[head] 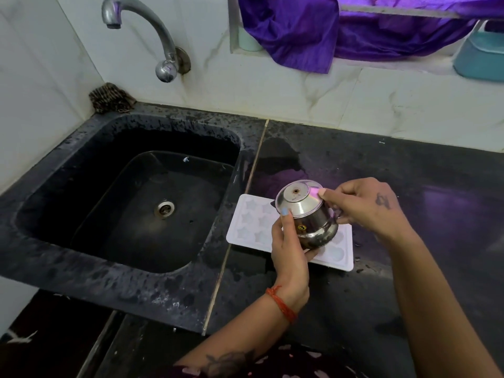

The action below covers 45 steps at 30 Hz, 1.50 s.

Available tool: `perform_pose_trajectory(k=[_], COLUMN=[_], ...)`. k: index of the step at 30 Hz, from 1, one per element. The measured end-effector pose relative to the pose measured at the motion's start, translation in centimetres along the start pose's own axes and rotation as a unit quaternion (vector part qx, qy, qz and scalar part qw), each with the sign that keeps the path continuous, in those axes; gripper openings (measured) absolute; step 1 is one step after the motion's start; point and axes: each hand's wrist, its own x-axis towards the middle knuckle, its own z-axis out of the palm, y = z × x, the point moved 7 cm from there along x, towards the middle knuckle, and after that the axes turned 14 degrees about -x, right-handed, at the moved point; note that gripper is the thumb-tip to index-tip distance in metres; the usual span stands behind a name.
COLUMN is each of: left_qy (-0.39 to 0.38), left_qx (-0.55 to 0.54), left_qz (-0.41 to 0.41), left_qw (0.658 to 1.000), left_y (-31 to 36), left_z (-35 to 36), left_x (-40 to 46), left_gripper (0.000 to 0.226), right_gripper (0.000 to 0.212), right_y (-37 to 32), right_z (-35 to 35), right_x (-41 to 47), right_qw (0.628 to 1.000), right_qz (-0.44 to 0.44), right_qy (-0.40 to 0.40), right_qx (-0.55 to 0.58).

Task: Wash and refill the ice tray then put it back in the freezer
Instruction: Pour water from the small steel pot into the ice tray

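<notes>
Curling round a small steel pot point(308, 216) tipped bottom-up, the left hand point(289, 249) grips its belly while the right hand point(362, 205) pinches its rim, both held over the white ice tray point(251, 227) lying flat on the black counter point(409, 173) just beside the sink point(122, 200).

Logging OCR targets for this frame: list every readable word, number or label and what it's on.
"3": black digit on a round yellow sticker on the side of the steel pot, held tilted over the ice tray by the left hand and right hand.
Stamped mark on the pot's base: too small to read.
Nothing else legible.
</notes>
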Motion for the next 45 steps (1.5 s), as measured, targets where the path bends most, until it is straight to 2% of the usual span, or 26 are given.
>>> perform_pose_trajectory(k=[2, 5, 6, 11, 17, 22, 27, 30, 35, 36, 39, 45], left_qy=[0.0, -0.004, -0.002, 0.011, 0.023, 0.029, 0.021, 0.019, 0.012, 0.007, -0.004, -0.013], left_qx=[-0.009, -0.023, -0.025, -0.049, -0.076, -0.092, -0.081, -0.076, -0.048, -0.037, -0.017, -0.01], left_qz=[-0.001, 0.005, 0.003, -0.028, -0.046, -0.064, -0.064, -0.058, -0.026, -0.02, -0.018, -0.04], left_qw=[1.0, 1.0, 1.0, 0.998, 0.996, 0.993, 0.994, 0.995, 0.998, 0.999, 1.0, 0.999], left_y=[0.3, 0.9, 1.0, 0.9, 0.9, 0.6, 0.7, 0.8, 1.2, 1.4, 1.4, 1.0], left_z=[-0.5, -1.1, -1.3, -2.3, -2.6, -2.7, -2.7, -2.8, -2.6, -2.5, -2.0, -1.3], left_x=[0.3, 0.6, 0.7, 1.5, 1.6, 1.9, 1.9, 2.1, 1.9, 1.9, 1.8, 1.2], left_gripper=[0.05, 0.082, 0.084, 0.07, 0.087, 0.075, 0.081, 0.074, 0.096, 0.09, 0.055, 0.045], right_gripper=[0.036, 0.038, 0.038, 0.039, 0.039, 0.04, 0.04, 0.041, 0.035, 0.034, 0.034, 0.035], right_y=[-0.9, -2.2, -2.6, -4.2, -5.2, -5.8, -6.2, -6.1, -4.8, -4.4, -3.2, -2.4], right_z=[0.4, 0.8, 0.9, 1.5, 1.8, 1.9, 2.0, 2.1, 1.9, 1.9, 1.9, 1.1], right_x=[0.1, 0.3, 0.3, 0.3, 0.4, 0.4, 0.3, 0.4, 0.5, 0.5, 0.5, 0.0], right_qw=[1.0, 0.998, 0.997, 0.992, 0.986, 0.981, 0.979, 0.98, 0.991, 0.994, 0.998, 0.998], right_qz=[-0.016, -0.034, -0.038, -0.053, -0.059, -0.064, -0.072, -0.073, -0.047, -0.034, -0.008, 0.0], right_qy=[0.005, 0.01, 0.01, 0.004, 0.004, 0.005, 0.001, -0.001, -0.007, -0.009, -0.004, 0.011], right_qx=[-0.021, -0.055, -0.067, -0.118, -0.158, -0.183, -0.191, -0.186, -0.122, -0.104, -0.055, -0.059])
